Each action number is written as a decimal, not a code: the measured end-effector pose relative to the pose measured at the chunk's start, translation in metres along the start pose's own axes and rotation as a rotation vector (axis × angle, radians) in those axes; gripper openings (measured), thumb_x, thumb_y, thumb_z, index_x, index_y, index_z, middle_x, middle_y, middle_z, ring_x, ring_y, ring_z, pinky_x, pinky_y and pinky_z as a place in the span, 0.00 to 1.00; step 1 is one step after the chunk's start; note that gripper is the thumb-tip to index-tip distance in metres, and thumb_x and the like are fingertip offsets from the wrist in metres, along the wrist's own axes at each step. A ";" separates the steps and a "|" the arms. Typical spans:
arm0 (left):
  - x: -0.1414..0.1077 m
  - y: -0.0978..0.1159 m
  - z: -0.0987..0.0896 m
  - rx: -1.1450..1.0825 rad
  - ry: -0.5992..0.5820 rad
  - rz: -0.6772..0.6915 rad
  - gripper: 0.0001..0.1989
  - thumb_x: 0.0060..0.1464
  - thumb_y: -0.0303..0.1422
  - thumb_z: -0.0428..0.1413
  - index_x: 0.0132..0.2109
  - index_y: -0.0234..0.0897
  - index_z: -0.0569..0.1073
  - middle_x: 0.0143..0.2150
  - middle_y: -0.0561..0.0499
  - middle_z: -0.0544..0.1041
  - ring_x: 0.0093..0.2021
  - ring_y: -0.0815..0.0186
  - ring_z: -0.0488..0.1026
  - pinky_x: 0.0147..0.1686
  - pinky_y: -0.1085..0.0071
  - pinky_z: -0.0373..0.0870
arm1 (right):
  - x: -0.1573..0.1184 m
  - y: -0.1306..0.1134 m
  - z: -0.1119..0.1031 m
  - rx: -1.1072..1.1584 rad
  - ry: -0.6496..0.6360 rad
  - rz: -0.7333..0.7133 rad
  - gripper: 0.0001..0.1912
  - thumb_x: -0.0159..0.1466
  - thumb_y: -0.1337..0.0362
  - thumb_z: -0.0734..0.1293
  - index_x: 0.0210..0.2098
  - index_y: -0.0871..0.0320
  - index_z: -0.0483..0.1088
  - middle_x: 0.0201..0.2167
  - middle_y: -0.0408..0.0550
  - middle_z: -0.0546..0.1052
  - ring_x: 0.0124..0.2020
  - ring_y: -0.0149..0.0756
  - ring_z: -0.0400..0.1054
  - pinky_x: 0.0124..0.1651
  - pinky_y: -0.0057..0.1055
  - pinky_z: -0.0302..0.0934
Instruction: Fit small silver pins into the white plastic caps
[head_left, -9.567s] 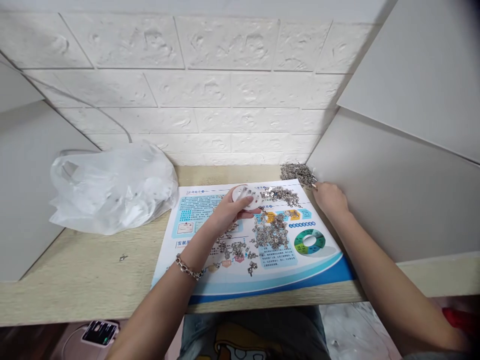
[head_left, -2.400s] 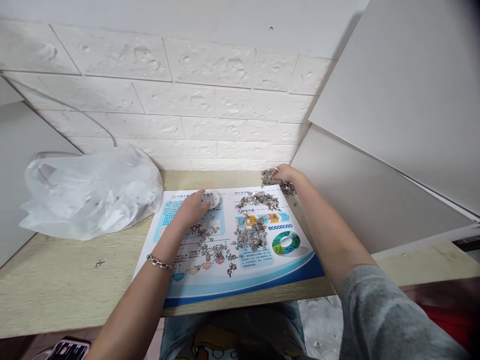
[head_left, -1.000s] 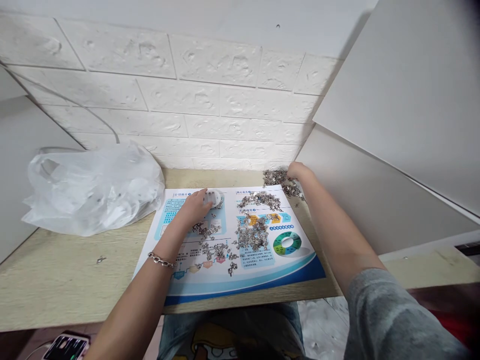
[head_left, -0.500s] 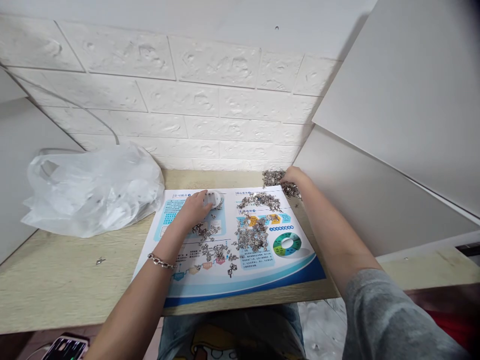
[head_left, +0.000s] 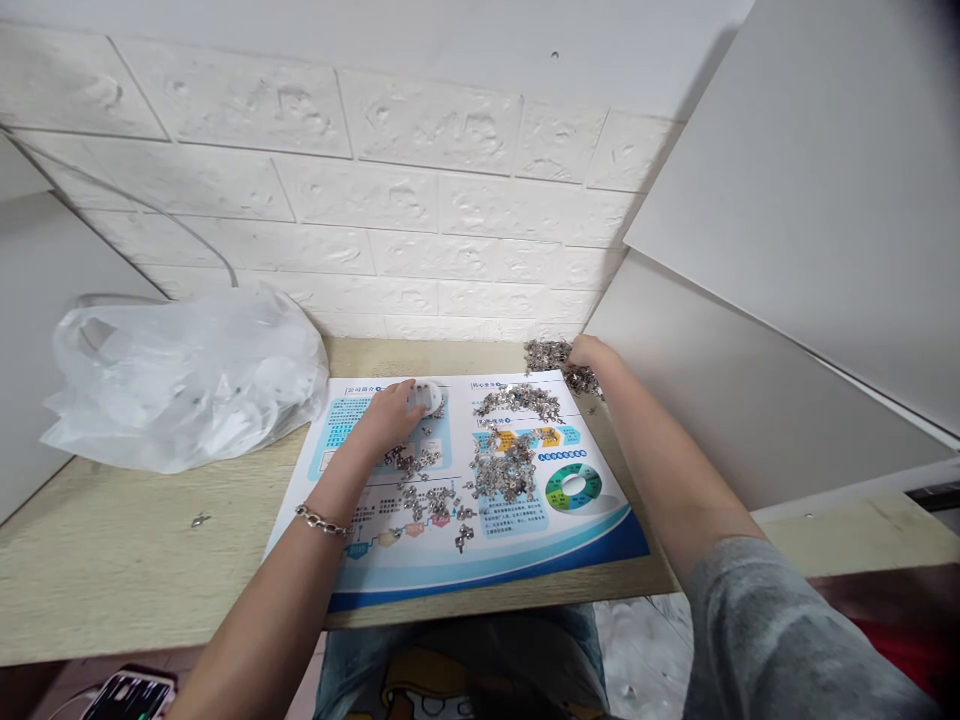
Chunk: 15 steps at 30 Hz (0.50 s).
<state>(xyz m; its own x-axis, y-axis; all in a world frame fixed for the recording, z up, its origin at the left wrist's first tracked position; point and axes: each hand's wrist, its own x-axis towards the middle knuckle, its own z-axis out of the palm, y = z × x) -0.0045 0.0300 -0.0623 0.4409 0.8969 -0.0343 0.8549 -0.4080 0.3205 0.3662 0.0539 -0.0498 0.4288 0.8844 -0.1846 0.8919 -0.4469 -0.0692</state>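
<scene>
"So, what lay around?"

"From the left, I saw a plastic bag (head_left: 191,385), a loose metal part (head_left: 199,520), then a printed sheet (head_left: 510,578) strewn with small metal parts (head_left: 506,468); a grey panel (head_left: 720,390) walled off the right."

"Any writing?"

"I read 公司简介 at the sheet's upper left; the finest print was too small."

"And the hands?"

"The left hand (head_left: 387,416), half curled, gripped a white disc (head_left: 427,398) there. The right hand (head_left: 595,356) met the far pile (head_left: 547,355), fingers hidden; I couldn't tell its grip."
</scene>
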 end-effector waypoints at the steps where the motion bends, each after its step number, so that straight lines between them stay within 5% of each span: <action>1: 0.000 0.000 0.000 -0.001 -0.004 -0.001 0.28 0.55 0.38 0.42 0.59 0.27 0.54 0.58 0.38 0.59 0.58 0.54 0.55 0.53 0.61 0.54 | -0.002 0.000 0.000 -0.004 -0.001 -0.003 0.15 0.44 0.70 0.71 0.33 0.69 0.74 0.27 0.57 0.75 0.31 0.39 0.69 0.33 0.25 0.60; 15: -0.001 0.001 -0.002 -0.028 -0.004 0.000 0.27 0.55 0.37 0.43 0.59 0.27 0.54 0.58 0.38 0.59 0.58 0.54 0.55 0.54 0.61 0.53 | -0.013 -0.002 0.001 -0.094 0.028 -0.031 0.19 0.49 0.62 0.68 0.38 0.66 0.73 0.33 0.58 0.75 0.33 0.38 0.70 0.31 0.22 0.59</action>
<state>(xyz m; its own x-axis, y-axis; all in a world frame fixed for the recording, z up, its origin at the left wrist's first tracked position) -0.0046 0.0290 -0.0595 0.4424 0.8960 -0.0381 0.8466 -0.4033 0.3474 0.3586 0.0435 -0.0482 0.4031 0.9018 -0.1559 0.9139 -0.4054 0.0181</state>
